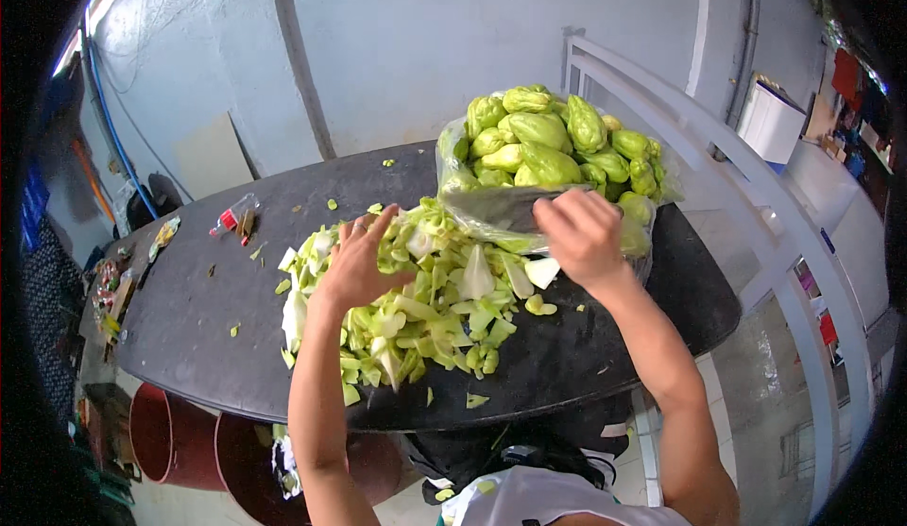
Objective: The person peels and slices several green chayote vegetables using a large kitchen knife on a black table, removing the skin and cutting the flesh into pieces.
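Note:
My left hand (359, 266) hovers at the left part of a heap of cut chayote pieces (425, 323), thumb and fingers spread, nothing held. In my closed right hand (588, 235) is a broad-bladed knife (496, 210), its grey blade pointing left and blurred. The blade passes in front of a clear plastic bag (641, 233) full of whole green chayotes (543, 139). The handle is hidden by my fingers. Pale, larger chayote chunks (477, 276) lie among the small green pieces on the black table (217, 299).
A red-capped plastic bottle (236, 216) and scraps lie on the table's left side. Dark red bins (175, 436) stand below the front left edge. A grey metal railing (718, 134) runs along the right, and a pale wall (406, 44) rises behind.

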Demonstrator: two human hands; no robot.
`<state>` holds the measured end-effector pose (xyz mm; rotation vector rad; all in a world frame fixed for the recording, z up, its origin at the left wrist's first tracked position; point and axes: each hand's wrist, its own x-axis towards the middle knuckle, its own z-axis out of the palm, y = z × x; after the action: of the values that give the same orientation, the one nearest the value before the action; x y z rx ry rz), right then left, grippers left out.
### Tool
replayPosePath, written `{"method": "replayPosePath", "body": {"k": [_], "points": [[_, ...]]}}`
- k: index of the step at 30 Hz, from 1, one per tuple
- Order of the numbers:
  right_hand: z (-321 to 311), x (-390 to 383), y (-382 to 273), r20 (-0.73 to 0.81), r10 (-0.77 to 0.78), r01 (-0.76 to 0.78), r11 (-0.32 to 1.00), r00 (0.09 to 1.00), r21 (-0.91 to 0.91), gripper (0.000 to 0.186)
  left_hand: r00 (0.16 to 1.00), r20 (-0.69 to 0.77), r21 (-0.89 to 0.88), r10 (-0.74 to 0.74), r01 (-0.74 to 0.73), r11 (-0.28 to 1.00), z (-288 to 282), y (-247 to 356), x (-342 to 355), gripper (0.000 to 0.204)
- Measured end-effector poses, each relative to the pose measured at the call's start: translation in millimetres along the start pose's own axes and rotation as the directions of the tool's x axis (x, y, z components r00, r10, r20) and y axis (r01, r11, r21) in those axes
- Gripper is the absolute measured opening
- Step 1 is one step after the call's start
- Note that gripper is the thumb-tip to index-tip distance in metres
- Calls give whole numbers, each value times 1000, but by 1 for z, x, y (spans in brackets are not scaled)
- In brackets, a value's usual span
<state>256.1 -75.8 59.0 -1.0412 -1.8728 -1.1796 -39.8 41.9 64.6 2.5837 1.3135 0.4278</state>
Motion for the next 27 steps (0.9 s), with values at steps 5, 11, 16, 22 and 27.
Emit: {"method": "replayPosePath", "body": {"k": [5, 11, 16, 22, 27], "points": [[-21, 25, 18, -175, 782, -570, 568, 598, 594, 12, 942, -290, -104, 170, -207, 973, 24, 3, 42, 66], [-5, 1, 44, -83, 874, -464, 332, 479, 821, 18, 826, -413, -226, 383, -500, 836, 59, 66, 128, 35], [0, -22, 46, -2, 917, -499, 219, 399, 838, 12, 978, -51, 178, 200, -188, 966, 80, 62, 201, 36], [-8, -32, 58, -39, 928, -575, 262, 370, 775, 13, 888, 458, 433, -51, -172, 885, 69, 90, 244, 60], [-9, -32, 57, -1, 938, -552, 204, 346, 808, 13, 834, 532, 459, -143, -142, 877, 71, 81, 256, 69]]}}
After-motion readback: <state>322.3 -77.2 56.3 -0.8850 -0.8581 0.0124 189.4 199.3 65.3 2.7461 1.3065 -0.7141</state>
